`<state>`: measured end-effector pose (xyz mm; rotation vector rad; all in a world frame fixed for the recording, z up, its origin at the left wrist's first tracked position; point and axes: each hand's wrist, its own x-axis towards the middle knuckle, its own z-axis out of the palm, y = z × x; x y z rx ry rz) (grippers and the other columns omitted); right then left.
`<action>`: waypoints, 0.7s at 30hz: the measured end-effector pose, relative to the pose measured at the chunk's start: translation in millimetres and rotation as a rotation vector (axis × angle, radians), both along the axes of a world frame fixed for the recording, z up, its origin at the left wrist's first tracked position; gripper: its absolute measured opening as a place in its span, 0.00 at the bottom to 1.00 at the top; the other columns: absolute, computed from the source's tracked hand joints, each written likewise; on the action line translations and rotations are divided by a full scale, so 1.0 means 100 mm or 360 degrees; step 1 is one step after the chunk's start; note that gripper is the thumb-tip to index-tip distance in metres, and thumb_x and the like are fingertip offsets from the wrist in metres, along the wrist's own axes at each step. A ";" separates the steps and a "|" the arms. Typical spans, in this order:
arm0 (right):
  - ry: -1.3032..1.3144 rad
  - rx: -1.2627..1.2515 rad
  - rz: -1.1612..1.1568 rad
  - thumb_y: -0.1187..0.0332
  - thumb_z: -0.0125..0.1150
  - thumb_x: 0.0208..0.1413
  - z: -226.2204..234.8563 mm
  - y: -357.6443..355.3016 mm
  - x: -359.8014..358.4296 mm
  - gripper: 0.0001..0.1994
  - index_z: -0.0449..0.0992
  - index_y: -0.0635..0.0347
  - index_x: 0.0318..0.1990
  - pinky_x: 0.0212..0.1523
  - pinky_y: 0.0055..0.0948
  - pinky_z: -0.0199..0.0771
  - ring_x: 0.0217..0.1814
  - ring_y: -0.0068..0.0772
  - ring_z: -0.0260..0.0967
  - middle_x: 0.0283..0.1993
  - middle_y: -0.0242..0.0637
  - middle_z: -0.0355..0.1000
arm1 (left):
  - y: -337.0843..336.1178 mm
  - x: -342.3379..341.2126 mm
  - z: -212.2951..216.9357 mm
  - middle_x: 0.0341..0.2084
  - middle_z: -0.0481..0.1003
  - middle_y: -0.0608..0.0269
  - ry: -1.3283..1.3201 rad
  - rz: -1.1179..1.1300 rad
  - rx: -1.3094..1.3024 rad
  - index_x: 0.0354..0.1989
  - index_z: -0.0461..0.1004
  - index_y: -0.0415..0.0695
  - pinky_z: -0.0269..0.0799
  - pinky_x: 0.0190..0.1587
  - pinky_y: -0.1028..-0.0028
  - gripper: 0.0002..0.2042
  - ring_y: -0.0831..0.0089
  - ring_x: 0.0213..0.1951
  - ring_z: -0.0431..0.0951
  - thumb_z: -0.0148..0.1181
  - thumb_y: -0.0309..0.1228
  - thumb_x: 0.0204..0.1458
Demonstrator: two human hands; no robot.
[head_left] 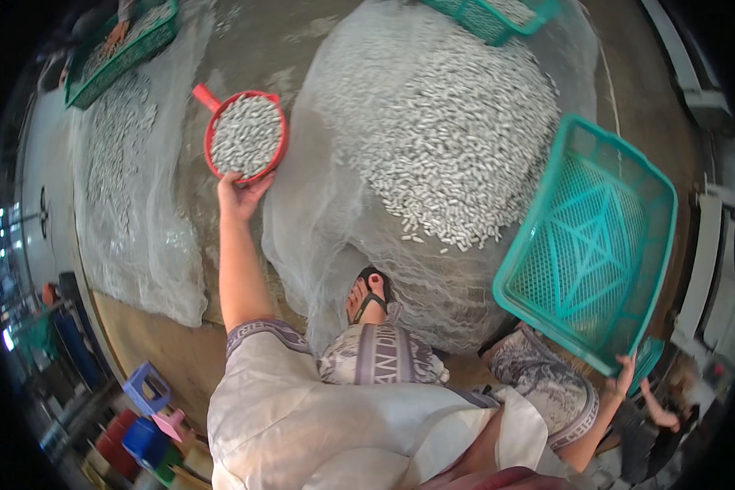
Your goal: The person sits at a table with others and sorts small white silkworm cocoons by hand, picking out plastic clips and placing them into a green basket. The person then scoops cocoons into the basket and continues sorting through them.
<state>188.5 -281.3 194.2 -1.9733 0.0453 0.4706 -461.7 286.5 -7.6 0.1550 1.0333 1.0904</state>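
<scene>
My left hand reaches forward and grips the near rim of a red plastic dipper, its handle pointing away to the far left. The dipper is full of small whitish-grey oval pieces, like cocoons or pellets. On the right, my right hand holds the near right corner of a teal plastic basket; its mesh bottom shows bare. Between my hands, a large heap of the same oval pieces lies on sheer white netting. The basket's left edge is beside the heap.
Another green basket of pieces stands behind the heap. At the far left, another person's hand is in a green basket, near more netting with scattered pieces. A blue stool is at lower left; another person is at lower right.
</scene>
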 end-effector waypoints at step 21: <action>0.0197 -0.0068 0.0416 0.84 0.47 0.35 -0.81 0.13 -0.35 0.28 0.61 0.62 0.52 0.44 0.28 0.68 0.45 0.34 0.66 0.45 0.39 0.66 | -0.02 0.21 -0.28 0.52 0.55 0.32 -0.0131 0.0244 -0.0125 0.54 0.51 0.30 0.70 0.50 0.47 0.28 0.25 0.51 0.57 0.40 0.15 0.37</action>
